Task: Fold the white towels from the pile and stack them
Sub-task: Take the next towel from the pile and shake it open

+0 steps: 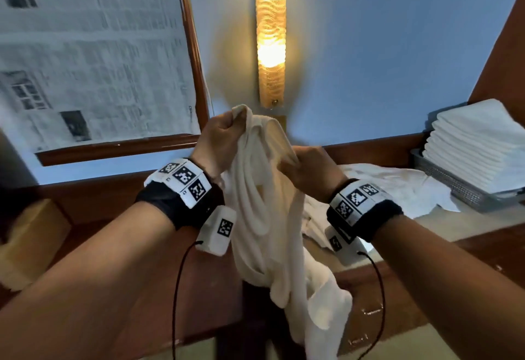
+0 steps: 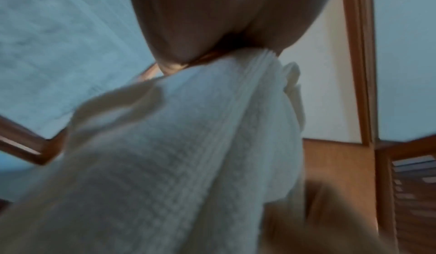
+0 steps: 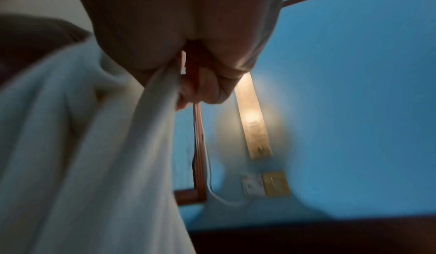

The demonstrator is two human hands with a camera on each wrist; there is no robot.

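Both hands hold one white towel (image 1: 264, 217) up in the air, above the wooden counter (image 1: 176, 280). The left hand (image 1: 218, 138) grasps its top corner in curled fingers, and the right hand (image 1: 309, 166) pinches the edge just beside it. Loose towels (image 1: 397, 186) lie on the counter behind, and folded towels (image 1: 477, 143) are stacked in a basket (image 1: 454, 186) at the right.

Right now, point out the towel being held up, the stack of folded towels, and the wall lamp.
held towel (image 1: 255, 217), head view, on the hanging bunched middle.
stack of folded towels (image 1: 477, 143), head view, on the stack's front folds.
wall lamp (image 1: 270, 33), head view, on the middle of its lit shade.
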